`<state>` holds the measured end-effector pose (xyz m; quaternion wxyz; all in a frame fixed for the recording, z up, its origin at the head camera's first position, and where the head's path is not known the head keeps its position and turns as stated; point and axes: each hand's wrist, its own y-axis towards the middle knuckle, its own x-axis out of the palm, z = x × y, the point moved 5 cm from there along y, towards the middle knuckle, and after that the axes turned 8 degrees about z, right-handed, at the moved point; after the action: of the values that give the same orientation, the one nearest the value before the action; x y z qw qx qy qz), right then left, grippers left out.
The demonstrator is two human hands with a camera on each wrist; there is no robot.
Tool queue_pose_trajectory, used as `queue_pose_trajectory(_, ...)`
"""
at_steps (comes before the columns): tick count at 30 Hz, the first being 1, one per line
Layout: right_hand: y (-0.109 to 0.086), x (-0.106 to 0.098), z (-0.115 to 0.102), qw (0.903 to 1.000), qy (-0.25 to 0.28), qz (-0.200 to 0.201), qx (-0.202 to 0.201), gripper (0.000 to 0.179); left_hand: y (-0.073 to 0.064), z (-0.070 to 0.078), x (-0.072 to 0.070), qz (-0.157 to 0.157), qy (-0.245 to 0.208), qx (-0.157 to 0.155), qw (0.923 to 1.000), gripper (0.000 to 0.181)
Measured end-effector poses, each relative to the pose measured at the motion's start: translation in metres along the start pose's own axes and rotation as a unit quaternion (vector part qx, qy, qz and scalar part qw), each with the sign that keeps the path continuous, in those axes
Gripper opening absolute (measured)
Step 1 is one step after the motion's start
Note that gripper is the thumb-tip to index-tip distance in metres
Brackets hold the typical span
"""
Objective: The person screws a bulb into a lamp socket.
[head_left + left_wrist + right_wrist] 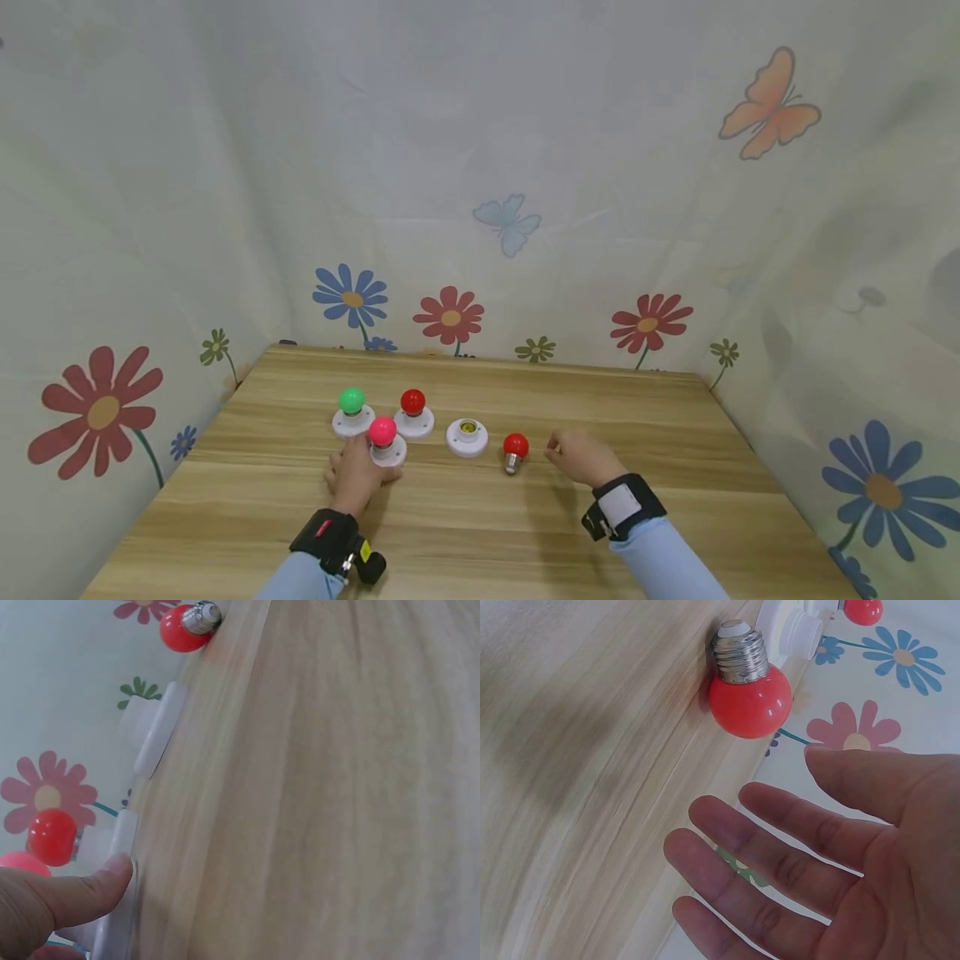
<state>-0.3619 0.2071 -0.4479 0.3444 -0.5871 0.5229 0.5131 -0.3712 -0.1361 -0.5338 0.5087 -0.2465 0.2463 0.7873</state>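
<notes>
My left hand [356,477] grips the round white lamp holder [388,455] that carries a pink bulb [382,431]. In the left wrist view the thumb [94,896] presses on the rim of that holder's base [116,922]. To the right, a loose red bulb [515,445] lies on its side on the table, its metal screw cap toward me. My right hand [585,457] hovers just right of it, holding nothing. The right wrist view shows its fingers [720,821] spread and slightly bent, apart from the bulb [750,705].
An empty white lamp holder [455,446] stands between the hands. Behind the left hand are two more holders, one with a green bulb [352,400], one with a red bulb [412,402]. The wooden table [465,542] meets a flower-printed curtain [570,275] at its back edge.
</notes>
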Motion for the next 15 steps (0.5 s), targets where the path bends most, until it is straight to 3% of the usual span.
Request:
queue_pose_trajectory(5,0.002,0.004,0.001,1.0,0.003,-0.001,0.001,0.016,-0.005,0.014,-0.011,0.018,0.02,0.026,0.9993,0.088)
queue_pose_trajectory(11,0.002,0.008,0.002,1.0,0.006,-0.004,-0.001,0.017,-0.017,0.069,-0.041,0.087,0.033,0.116,0.9888,0.085)
queue_pose_trajectory(13,0.002,0.008,0.002,1.0,0.006,-0.004,-0.003,0.017,-0.022,0.088,-0.048,0.083,0.026,0.153,0.9845,0.076)
queue_pose_trajectory(15,0.002,0.007,0.001,1.0,0.007,-0.005,-0.002,0.018,-0.026,0.104,-0.051,0.058,0.024,0.175,0.9827,0.065)
